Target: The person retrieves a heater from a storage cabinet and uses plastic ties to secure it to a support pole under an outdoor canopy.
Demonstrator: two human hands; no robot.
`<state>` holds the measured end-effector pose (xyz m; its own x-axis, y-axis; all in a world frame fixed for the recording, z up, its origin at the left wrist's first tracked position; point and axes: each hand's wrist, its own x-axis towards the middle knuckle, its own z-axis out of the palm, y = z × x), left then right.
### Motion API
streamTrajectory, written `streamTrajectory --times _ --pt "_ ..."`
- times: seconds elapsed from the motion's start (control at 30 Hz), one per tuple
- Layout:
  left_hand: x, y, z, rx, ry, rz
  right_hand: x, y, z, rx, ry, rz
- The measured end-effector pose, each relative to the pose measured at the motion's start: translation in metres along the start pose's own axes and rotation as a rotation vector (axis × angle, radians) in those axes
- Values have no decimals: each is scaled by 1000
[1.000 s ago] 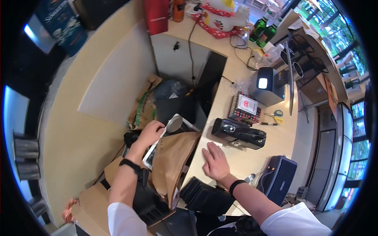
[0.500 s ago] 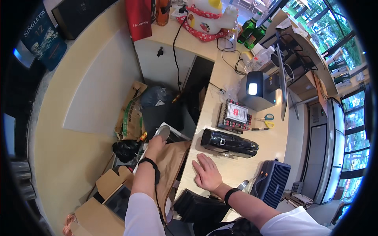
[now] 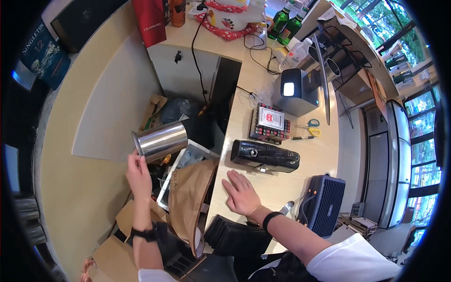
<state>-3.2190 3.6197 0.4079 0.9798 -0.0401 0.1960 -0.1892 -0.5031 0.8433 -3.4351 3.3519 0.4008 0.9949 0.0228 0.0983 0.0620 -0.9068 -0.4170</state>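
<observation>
A shiny stainless steel canister (image 3: 163,142) with a flared rim is tilted on its side above the low area left of the desk. My left hand (image 3: 139,175) is closed on its rim end, fingers at the lower edge. Flat on the desk lies my right hand (image 3: 241,191), fingers apart, holding nothing. Just beyond its fingertips is a black glossy case (image 3: 265,156) with a metal clasp. A brown paper bag (image 3: 191,187) stands between my arms, beside a white bin (image 3: 164,196) with contents I cannot make out.
Black folders (image 3: 237,235) lie near my right wrist, and a dark ribbed case (image 3: 325,207) stands farther right. Scissors (image 3: 311,129), a stack of small boxes (image 3: 268,124) and a dark desktop device (image 3: 296,92) are farther back. Open cardboard (image 3: 112,258) is at lower left.
My left hand has lifted the canister out of the white bin and moved left with it. My right hand stays on the desk. The whole view has shifted slightly.
</observation>
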Motion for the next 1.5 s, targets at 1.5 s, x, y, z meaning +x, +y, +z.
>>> streamTrajectory --times 1.5 --pt "-152 245 56 200 -510 1291 -24 1 17 36 -302 7"
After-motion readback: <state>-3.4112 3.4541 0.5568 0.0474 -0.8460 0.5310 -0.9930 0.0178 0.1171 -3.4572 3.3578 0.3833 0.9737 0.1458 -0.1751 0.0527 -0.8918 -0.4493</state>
